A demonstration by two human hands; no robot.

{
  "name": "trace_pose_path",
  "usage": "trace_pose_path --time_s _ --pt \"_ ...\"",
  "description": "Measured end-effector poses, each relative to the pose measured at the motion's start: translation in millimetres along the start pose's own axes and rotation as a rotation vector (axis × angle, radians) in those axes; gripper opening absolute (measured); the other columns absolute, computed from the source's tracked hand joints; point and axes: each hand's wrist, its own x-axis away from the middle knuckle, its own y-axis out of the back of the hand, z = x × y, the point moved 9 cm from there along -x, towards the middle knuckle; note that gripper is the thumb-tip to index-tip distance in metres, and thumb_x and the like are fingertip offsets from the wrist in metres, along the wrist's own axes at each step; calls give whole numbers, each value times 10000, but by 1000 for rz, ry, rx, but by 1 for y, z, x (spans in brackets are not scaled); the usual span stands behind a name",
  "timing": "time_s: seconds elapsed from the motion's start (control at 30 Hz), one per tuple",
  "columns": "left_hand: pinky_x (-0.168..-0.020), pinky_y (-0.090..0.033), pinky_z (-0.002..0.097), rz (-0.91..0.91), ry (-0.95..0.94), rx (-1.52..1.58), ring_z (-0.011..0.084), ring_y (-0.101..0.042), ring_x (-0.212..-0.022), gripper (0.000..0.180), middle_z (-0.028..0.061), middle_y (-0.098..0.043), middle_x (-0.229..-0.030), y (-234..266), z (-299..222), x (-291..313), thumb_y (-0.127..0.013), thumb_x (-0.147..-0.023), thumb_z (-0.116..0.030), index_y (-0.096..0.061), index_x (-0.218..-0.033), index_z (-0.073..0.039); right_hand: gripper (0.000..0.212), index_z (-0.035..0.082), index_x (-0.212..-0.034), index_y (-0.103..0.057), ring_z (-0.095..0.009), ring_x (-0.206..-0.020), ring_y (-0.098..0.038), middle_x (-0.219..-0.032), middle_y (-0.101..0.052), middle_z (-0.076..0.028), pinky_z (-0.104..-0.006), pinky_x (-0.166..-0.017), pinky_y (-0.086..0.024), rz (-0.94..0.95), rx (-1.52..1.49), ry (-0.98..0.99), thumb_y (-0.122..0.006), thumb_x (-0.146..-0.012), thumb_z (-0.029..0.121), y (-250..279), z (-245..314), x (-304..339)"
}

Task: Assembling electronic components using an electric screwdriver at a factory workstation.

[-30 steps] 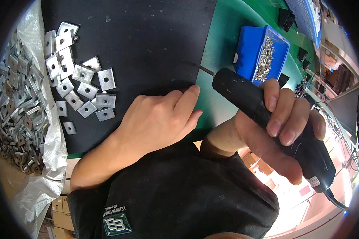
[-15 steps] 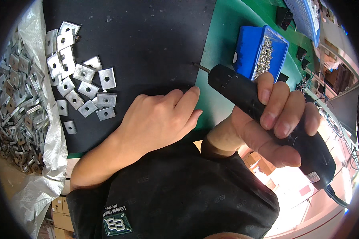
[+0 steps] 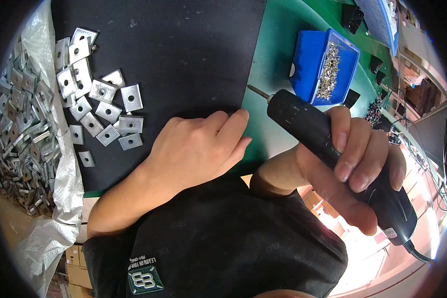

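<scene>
My right hand (image 3: 355, 159) is wrapped round a black corded electric screwdriver (image 3: 300, 121), held up at a tilt over the right side. Its thin metal bit (image 3: 258, 92) points to the upper left, apart from anything. My left hand (image 3: 196, 144) lies back-up at the near right edge of the black mat (image 3: 184, 54), fingers curled and pressed together. Some small dark thing shows at the index fingertip, too small to name. Left of that hand, several silver square metal plates with centre holes (image 3: 103, 91) lie loosely grouped, some overlapping.
A white woven bag (image 3: 67, 188) full of similar metal pieces (image 3: 30, 124) stands along the left side. On the green table surface (image 3: 270, 64), a blue bin (image 3: 303, 67) holds many small silver screws (image 3: 329, 74). The screwdriver's cord (image 3: 419, 254) trails off lower right.
My right hand and the screwdriver have moved a little right and down, so the bit is over the green surface's edge. My left hand has stayed in place.
</scene>
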Motion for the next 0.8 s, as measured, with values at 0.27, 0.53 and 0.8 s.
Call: trace_pose_path --time_s 0.27,0.53,0.8 --pt "-473 -511 339 -6 -7 -4 245 -636 -549 342 80 -630 -728 -1 -2 -1 -722 -809 -221 -640 -1082 -32 648 185 -1189 -605 -103 -749 -559 -880 -618 41 -298 -783 -365 32 18 -58 -868 -684 494 -4 -7 1" --pt "-485 -520 340 3 6 10 249 -644 -565 337 81 -638 -744 -3 -3 -1 -720 -813 -228 -642 -1075 -31 671 177 -1213 -587 -106 -764 -558 -887 -614 33 -305 -791 -366 88 12 -56 -872 -685 478 -3 -13 0" --pt "-484 -521 344 18 36 -14 250 -644 -565 339 81 -640 -744 -9 0 2 -717 -817 -238 -644 -1077 -34 957 144 -1417 -434 -117 -772 -555 -914 -603 30 -318 -790 -356 207 104 -103 -833 -659 572 -7 -17 1"
